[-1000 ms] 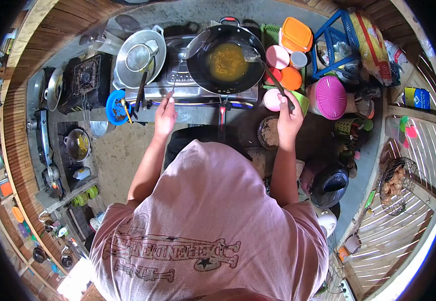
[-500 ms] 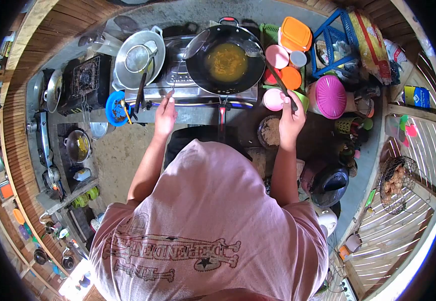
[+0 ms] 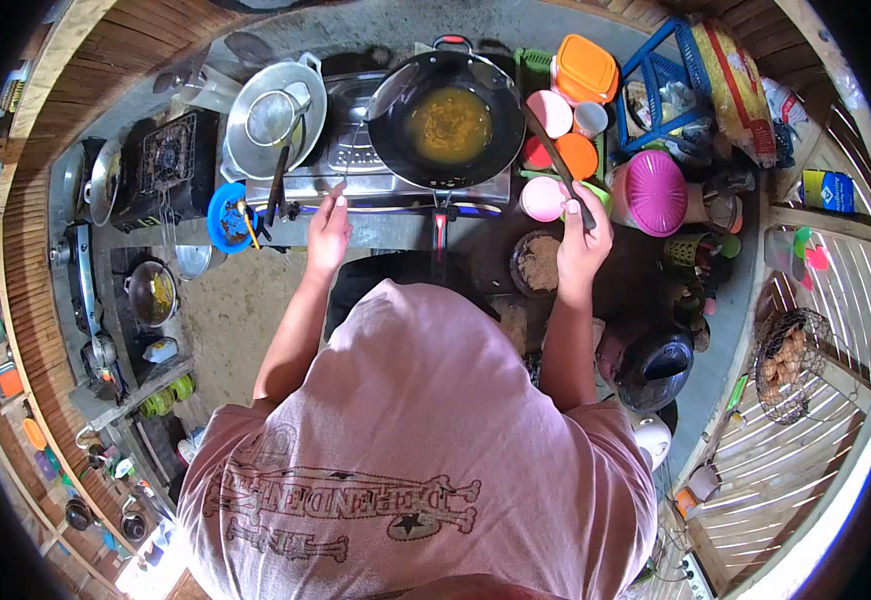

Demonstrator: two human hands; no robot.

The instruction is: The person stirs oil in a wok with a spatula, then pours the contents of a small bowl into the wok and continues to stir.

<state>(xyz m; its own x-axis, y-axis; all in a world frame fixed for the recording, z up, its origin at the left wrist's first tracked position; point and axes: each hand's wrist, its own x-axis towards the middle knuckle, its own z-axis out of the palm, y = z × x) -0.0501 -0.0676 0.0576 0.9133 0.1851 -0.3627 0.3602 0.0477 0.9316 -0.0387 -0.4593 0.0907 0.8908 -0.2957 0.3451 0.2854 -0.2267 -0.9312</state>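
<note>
My right hand [image 3: 583,240] is closed around a long dark-handled cooking utensil [image 3: 553,150], which slants up and left toward the wok's right rim. Its head is hard to make out. The black wok [image 3: 500,150] sits on the stove [image 3: 340,185] with a yellow-brown liquid [image 3: 452,125] in it. Left of the wok's handle [image 3: 441,230], my left hand [image 3: 328,237] is raised at the stove's front edge. Its fingers are pinched together, and a thin thing seems to stick up from them, too fine to name.
A metal pot [image 3: 237,135] holding a strainer [image 3: 270,118] stands left of the wok. A blue bowl [image 3: 217,215] is at the stove's left front. Plastic tubs [image 3: 585,70], a pink-lidded container [image 3: 652,190] and a blue basket [image 3: 690,60] crowd the right side. A bowl of brown crumbs [image 3: 537,262] sits below.
The view has shifted slightly. The utensil in my right hand has tilted a little, its upper end at the wok's right rim. My left hand has hardly moved.
</note>
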